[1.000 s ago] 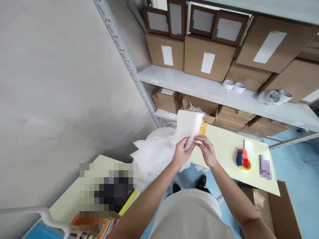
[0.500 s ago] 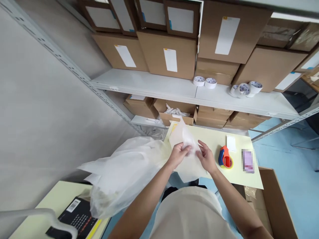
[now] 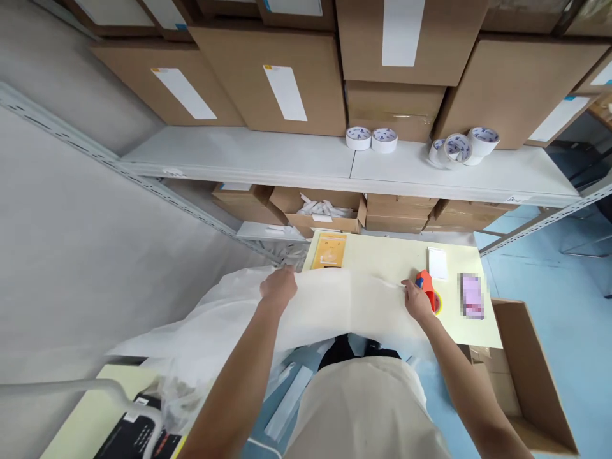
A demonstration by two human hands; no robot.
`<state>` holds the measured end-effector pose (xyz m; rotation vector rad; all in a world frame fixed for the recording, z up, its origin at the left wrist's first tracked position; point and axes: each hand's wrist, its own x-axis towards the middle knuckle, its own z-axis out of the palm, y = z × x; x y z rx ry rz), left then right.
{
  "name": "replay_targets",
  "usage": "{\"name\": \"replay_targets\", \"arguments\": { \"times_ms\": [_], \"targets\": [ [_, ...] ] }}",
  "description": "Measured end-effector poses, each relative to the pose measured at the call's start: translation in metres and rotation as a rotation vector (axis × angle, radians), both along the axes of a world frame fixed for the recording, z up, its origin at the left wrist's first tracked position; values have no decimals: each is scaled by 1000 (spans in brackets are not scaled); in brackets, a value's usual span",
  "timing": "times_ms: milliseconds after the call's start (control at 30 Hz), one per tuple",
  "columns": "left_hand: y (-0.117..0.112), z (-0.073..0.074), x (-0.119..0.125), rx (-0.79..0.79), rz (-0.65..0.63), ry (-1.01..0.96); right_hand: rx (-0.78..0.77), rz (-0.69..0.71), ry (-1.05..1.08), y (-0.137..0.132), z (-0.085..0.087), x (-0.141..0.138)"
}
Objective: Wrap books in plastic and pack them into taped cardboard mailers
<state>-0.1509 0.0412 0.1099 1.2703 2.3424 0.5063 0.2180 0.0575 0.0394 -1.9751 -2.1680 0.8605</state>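
A thin, slightly see-through white packing sheet (image 3: 318, 303) is stretched between my hands across the front of a pale yellow table (image 3: 377, 252). My left hand (image 3: 278, 285) is closed on the sheet's upper edge at the left. At the right end my right hand (image 3: 415, 298) pinches its edge between thumb and fingers. Right beside that hand lies a red and blue tape dispenser (image 3: 427, 284) with a yellow roll, partly covered by the fingers. A yellow-orange packet (image 3: 329, 248) lies on the table behind the sheet. More of the white material bunches at the left.
A white card (image 3: 437, 263) and a blurred-out purple item (image 3: 472, 296) lie at the table's right. Behind stands a shelf (image 3: 258, 153) with cartons (image 3: 287, 83) and tape rolls (image 3: 358, 138). An open carton (image 3: 530, 370) sits low right; a black box (image 3: 129, 433) is lower left.
My hands have moved far apart, left hand leftward and right hand rightward, spreading the crumpled sheet out flat. The yellow-orange packet is now uncovered. The view has shifted closer to the shelf.
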Motion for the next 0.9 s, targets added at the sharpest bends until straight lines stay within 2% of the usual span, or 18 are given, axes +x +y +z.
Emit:
{"name": "replay_targets", "arguments": {
  "times_ms": [67,133,200,233,267,333,367,433,467,533,633,733,900],
  "targets": [
    [2,2,1,23,57,165,-18,40,-87,0,-4,-5],
    [2,8,12,82,40,369,-19,72,-137,0,-8,-13],
    [-2,11,34,149,-96,497,-28,106,-176,1,-12,-23],
    [-6,9,48,171,-202,503,-38,123,-195,2,-15,-27],
    [-11,4,63,183,-361,462,-48,140,-213,4,-19,-32],
    [-21,-16,94,168,-692,341,-61,176,-235,8,-28,-40],
    [-27,-30,107,134,-812,292,-65,194,-236,11,-33,-44],
    [-34,-63,124,12,-939,231,-69,222,-229,16,-44,-50],
    [-36,-79,128,-72,-951,228,-61,225,-227,18,-49,-52],
    [-36,-108,124,-252,-889,247,13,203,-222,20,-58,-55],
    [-31,-137,102,-396,-782,283,223,142,-158,15,-71,-56],
    [-28,-151,81,-382,-778,283,292,125,-53,-2,-87,-57],
    [-35,-164,69,-463,-681,243,80,49,-122,-31,-117,-52]
  ]
}}
